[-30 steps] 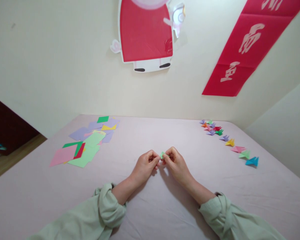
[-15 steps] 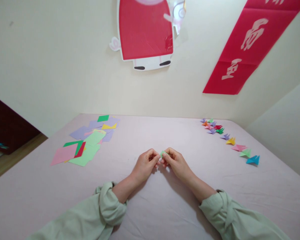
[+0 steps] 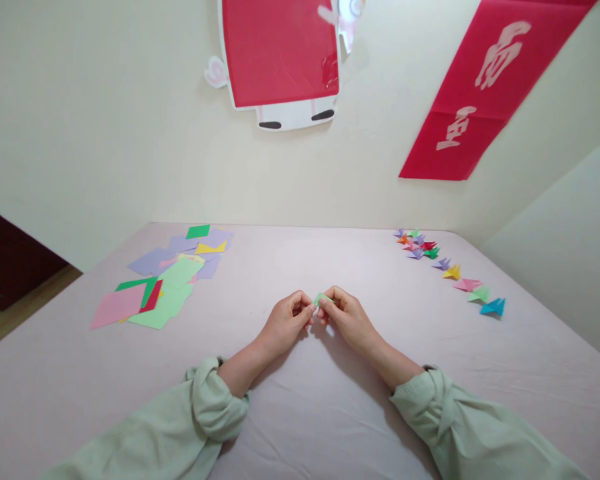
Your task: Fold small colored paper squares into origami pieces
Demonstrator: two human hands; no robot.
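My left hand [image 3: 286,321] and my right hand [image 3: 347,318] meet at the middle of the pink table [image 3: 300,413], fingertips pinched together. Between them sits a small folded light green paper piece [image 3: 321,299], held by both hands; most of it is hidden by my fingers. Both wrists rest low over the table, with pale green sleeves pushed up the forearms.
A loose pile of flat coloured paper squares [image 3: 163,283] lies at the back left. A curved row of several small folded paper pieces [image 3: 447,270] runs along the back right. A wall with a red cartoon cutout [image 3: 280,60] and a red banner [image 3: 480,87] stands behind the table.
Both hands keep their pinch on the green paper piece. The view has shifted slightly, so everything sits a little lower left in the picture.
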